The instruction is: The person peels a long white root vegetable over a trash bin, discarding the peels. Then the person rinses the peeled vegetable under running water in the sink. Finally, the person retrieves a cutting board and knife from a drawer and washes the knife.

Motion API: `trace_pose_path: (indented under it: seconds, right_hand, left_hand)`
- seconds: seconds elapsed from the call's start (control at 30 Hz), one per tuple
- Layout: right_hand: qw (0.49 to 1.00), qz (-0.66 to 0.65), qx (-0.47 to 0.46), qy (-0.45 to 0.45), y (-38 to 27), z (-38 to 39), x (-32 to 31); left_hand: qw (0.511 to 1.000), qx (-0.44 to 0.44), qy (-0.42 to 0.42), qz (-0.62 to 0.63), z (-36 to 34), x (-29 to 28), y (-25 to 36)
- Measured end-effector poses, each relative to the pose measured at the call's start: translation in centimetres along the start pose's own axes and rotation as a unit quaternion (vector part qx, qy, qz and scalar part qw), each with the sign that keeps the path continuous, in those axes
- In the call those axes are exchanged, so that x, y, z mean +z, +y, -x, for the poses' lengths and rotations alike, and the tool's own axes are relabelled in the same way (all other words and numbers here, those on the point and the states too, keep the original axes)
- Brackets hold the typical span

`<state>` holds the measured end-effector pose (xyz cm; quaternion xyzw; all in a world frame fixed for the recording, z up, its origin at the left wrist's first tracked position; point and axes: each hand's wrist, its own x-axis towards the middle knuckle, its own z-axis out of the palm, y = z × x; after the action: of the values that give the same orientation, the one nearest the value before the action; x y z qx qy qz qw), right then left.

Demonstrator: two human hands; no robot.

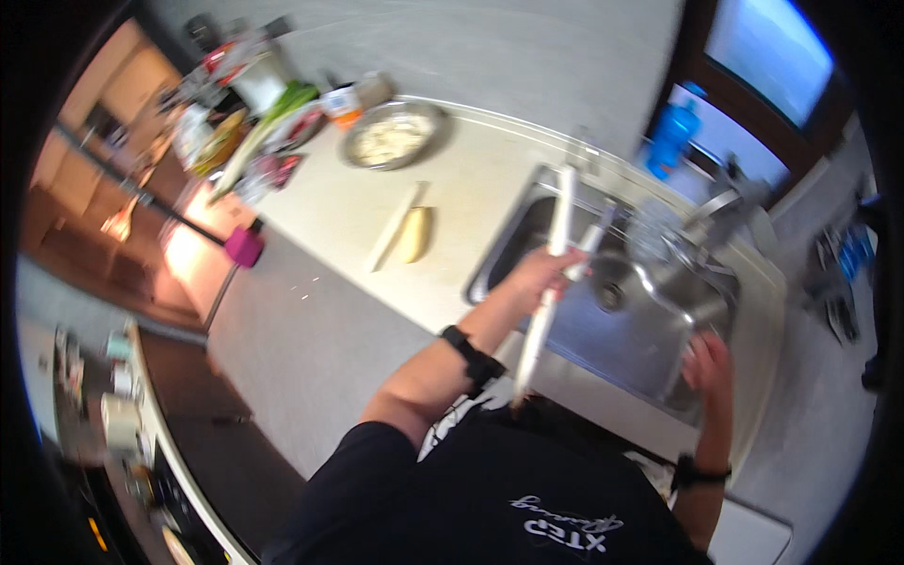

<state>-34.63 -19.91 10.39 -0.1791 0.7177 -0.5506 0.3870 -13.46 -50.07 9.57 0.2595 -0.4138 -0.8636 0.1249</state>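
Observation:
My left hand [544, 273] is closed around a long white stalk [539, 330], which looks like the white part of a leek or large scallion. It slants from above the sink toward my body. A shorter white stalk [595, 231] sticks out of the same hand. Below them is the steel sink [603, 334] with its drain. My right hand [708, 363] is over the sink's right edge, apart from the stalks; motion smears its fingers. On the counter to the left lie a pale yellow, oblong piece [415, 235] and a long, thin whitish strip [391, 231].
A steel bowl [435, 127] of whitish pieces stands on the counter against the wall. Left of it are a leafy green stalk [273, 118] and several bags. The faucet [692, 250] rises at the sink's far right. A blue bottle [673, 137] stands by the window.

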Motion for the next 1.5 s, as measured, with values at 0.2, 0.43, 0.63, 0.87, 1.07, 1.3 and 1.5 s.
trace_pose_path:
  seconds: [0.2,0.43,0.63,0.87,1.07,1.3,1.5]
  right_hand:
    - [0.927,0.332,-0.13,0.117,0.9,-14.3,-2.8]
    - [0.598,0.746,-0.201,0.215,1.6,-21.9,-8.4]
    - [0.725,0.68,0.052,0.095,-0.9,-22.4,-6.1]
    - [0.957,-0.275,0.084,-0.047,3.6,-18.6,8.3]
    - [0.911,-0.411,0.039,0.003,5.5,-23.0,12.2]
    - [0.994,-0.01,-0.065,0.092,4.5,-22.1,11.9]
    - [0.991,0.042,-0.023,0.126,1.4,-20.6,11.6]
  left_hand:
    - [0.996,-0.092,-0.007,0.011,-4.6,3.0,-2.7]
    - [0.983,-0.176,-0.032,-0.029,-8.1,4.9,-5.8]
    - [0.978,-0.193,-0.049,-0.056,-10.3,5.4,-5.8]
    - [0.979,-0.191,-0.046,-0.056,-11.1,3.6,-5.8]
    - [0.981,-0.193,-0.025,0.012,-10.6,1.5,-5.6]
    - [0.981,-0.194,-0.015,-0.018,-9.8,1.1,-5.5]
    - [0.981,-0.189,-0.029,-0.038,-10.2,2.3,-5.1]
